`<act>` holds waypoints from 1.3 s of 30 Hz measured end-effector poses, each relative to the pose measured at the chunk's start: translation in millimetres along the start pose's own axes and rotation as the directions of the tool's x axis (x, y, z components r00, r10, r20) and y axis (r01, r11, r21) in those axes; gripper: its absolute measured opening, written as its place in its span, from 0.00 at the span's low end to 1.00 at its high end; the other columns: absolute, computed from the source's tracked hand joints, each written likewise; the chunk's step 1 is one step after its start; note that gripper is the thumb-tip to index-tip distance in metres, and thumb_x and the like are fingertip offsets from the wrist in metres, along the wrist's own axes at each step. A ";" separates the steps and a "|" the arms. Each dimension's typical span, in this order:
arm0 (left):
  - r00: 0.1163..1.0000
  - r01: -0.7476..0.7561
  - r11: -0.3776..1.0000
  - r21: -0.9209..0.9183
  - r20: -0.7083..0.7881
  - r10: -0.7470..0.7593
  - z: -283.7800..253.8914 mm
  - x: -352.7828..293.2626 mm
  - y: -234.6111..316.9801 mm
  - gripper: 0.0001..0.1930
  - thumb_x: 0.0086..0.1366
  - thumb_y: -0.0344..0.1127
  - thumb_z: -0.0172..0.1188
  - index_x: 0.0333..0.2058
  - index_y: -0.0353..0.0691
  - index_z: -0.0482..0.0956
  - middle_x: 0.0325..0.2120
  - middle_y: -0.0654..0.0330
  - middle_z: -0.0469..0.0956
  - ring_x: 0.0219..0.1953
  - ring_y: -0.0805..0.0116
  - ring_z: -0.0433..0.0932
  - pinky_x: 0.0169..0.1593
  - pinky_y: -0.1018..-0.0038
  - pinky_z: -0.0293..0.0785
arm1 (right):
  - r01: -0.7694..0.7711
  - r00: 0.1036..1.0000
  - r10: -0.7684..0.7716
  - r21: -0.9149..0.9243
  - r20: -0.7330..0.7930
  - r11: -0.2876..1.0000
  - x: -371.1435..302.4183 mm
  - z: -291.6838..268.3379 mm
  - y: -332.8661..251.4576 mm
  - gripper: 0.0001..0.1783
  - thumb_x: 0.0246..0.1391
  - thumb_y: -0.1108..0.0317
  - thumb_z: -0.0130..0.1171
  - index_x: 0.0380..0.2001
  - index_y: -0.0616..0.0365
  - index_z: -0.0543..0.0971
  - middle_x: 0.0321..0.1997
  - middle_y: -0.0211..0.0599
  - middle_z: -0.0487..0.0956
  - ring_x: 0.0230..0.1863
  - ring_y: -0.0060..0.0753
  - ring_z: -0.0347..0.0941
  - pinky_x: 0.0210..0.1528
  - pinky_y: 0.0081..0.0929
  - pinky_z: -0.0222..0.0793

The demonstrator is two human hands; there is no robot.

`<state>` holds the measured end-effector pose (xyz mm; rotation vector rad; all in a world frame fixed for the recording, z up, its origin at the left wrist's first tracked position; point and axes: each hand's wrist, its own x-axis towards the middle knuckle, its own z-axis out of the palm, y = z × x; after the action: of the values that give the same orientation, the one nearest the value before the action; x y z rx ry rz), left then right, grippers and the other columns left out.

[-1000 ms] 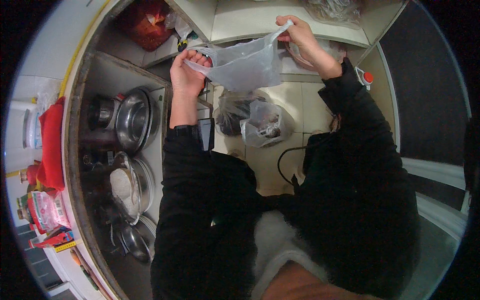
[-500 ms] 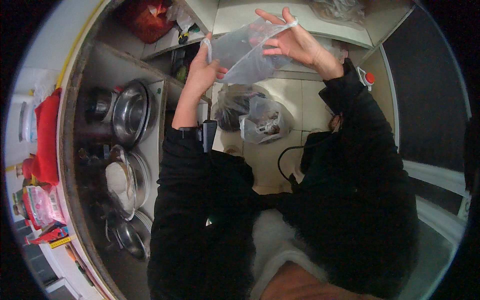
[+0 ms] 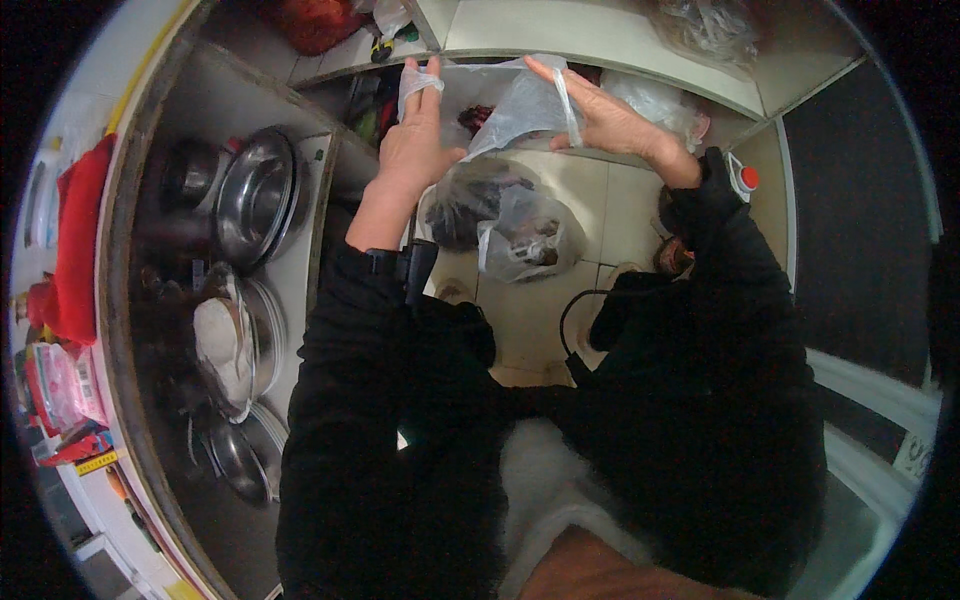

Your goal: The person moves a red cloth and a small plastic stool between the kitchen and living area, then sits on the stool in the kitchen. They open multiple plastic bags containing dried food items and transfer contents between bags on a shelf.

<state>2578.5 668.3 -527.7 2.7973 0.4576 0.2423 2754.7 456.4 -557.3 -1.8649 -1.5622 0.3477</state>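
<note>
A thin clear plastic bag point(image 3: 515, 110) hangs spread between my hands at the top of the view. My left hand point(image 3: 412, 145) has one of its handles looped round the upstretched fingers. The other handle crosses my right hand point(image 3: 615, 120), whose fingers are inside the loop and point left. Something dark red point(image 3: 474, 118) shows at the bag's opening; I cannot tell whether it lies inside or behind. Below the hands, a knotted bag with dark contents point(image 3: 465, 205) and a whitish plastic bag with brownish contents point(image 3: 530, 240) stand together on the floor.
Steel basins point(image 3: 258, 195) and a pot with a pale round thing point(image 3: 225, 350) fill the left shelves. Cabinet compartments point(image 3: 600, 35) run across the top. A red-capped container point(image 3: 742, 178) stands at right. A black cable point(image 3: 565, 320) curves between my legs.
The bag's opening is stretched wider, with its handles now round my fingers. My left hand has turned fingers-up, and my right hand has lowered, its fingers now pointing left.
</note>
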 end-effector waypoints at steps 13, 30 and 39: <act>1.000 -0.008 1.000 0.023 -0.011 0.008 -3.5 -3.4 2.3 0.64 0.38 0.39 0.75 0.67 0.58 0.34 0.68 0.53 0.35 0.50 0.41 0.72 0.46 0.58 0.76 | -0.016 0.999 0.015 0.025 0.033 1.000 0.4 0.8 4.6 0.56 0.39 0.72 0.70 0.68 0.40 0.47 0.72 0.35 0.50 0.70 0.43 0.47 0.70 0.40 0.48; 0.990 -0.012 0.418 -0.908 -0.069 -0.122 -6.8 8.9 -8.4 0.43 0.60 0.22 0.50 0.68 0.50 0.36 0.66 0.51 0.49 0.34 0.64 0.81 0.34 0.68 0.77 | -0.114 0.934 0.355 0.978 0.045 0.177 7.4 -12.5 8.9 0.41 0.56 0.34 0.44 0.61 0.54 0.64 0.57 0.35 0.69 0.57 0.33 0.66 0.58 0.33 0.64; 0.963 0.116 0.609 -0.785 -0.062 -0.263 5.1 12.8 -12.2 0.33 0.54 0.24 0.53 0.60 0.43 0.59 0.49 0.51 0.71 0.28 0.63 0.80 0.33 0.70 0.76 | 0.061 0.942 0.335 0.977 0.012 -0.205 18.7 -21.7 -11.4 0.40 0.59 0.34 0.35 0.59 0.57 0.64 0.59 0.46 0.68 0.63 0.50 0.62 0.63 0.50 0.58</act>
<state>2588.1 682.3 -534.9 1.8521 0.5257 0.5013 2763.5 467.8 -530.0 -0.5697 -0.3081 1.0384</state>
